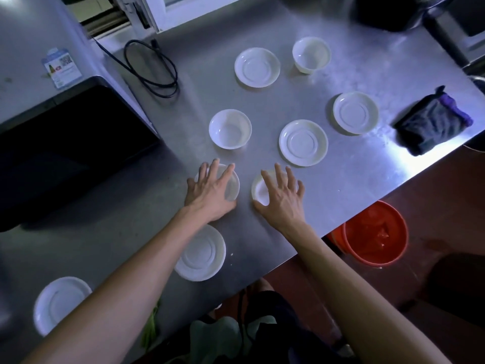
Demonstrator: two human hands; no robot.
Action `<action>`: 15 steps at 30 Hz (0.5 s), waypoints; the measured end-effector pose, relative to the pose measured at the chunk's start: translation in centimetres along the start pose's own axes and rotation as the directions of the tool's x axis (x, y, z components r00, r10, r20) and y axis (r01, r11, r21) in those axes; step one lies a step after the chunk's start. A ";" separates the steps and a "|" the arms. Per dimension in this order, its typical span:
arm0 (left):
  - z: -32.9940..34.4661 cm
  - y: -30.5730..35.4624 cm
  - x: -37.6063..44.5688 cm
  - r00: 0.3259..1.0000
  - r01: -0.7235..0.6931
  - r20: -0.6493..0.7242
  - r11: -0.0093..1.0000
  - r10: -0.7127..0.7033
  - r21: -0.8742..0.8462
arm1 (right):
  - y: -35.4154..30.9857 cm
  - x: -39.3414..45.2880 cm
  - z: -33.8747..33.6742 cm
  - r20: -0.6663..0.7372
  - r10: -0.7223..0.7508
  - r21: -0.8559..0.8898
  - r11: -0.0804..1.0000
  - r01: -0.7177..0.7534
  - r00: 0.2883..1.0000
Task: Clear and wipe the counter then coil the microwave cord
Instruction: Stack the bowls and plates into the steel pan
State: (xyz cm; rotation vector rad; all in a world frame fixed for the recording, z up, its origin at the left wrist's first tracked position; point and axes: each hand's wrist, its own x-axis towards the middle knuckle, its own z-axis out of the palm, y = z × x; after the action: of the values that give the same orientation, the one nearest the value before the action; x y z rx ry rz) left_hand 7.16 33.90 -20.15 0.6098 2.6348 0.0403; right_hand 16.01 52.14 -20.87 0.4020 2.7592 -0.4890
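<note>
White glazed bowls, one under each hand: left hand [210,189] spread over a bowl [231,186], right hand [279,197] splayed over another bowl [259,190], fingers straight, not yet gripping. Prob. light, stiff, slick, chippable; take by rims w/ fingertips. Saucers [303,142] ahead and behind wrists. Steel surface [341,185], smooth, dishes may slide. Cloth [431,124] far right; cord [151,68] far ahead-left beside the microwave [65,143].

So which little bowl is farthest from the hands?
The bowl at the back, right of the far saucer. The other free bowl sits just beyond the left hand.
</note>
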 end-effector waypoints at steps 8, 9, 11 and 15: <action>0.7 0.6 -0.7 0.999 0.053 -0.004 0.999 -0.053 -0.004 | 0.6 0.8 0.5 0.025 -0.053 0.010 0.999 0.053 0.998; 0.7 0.6 -0.9 0.998 0.062 -0.010 0.998 -0.062 -0.004 | 0.5 1.0 0.4 0.012 -0.062 0.019 0.998 0.062 0.998; 0.5 0.3 -1.4 0.996 0.083 -0.024 0.996 -0.083 -0.012 | 0.1 1.3 0.1 -0.001 -0.086 0.034 0.996 0.086 0.996; -0.1 -1.2 -3.1 0.987 0.151 -0.046 0.988 -0.152 -0.041 | -1.7 2.0 -0.6 -0.010 -0.164 0.023 0.986 0.164 0.986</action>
State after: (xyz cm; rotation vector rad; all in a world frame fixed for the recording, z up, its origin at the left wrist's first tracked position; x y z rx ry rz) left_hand 9.14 31.53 -18.98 0.3994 2.7137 0.0592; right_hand 13.54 51.24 -20.57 0.1834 2.8105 -0.5605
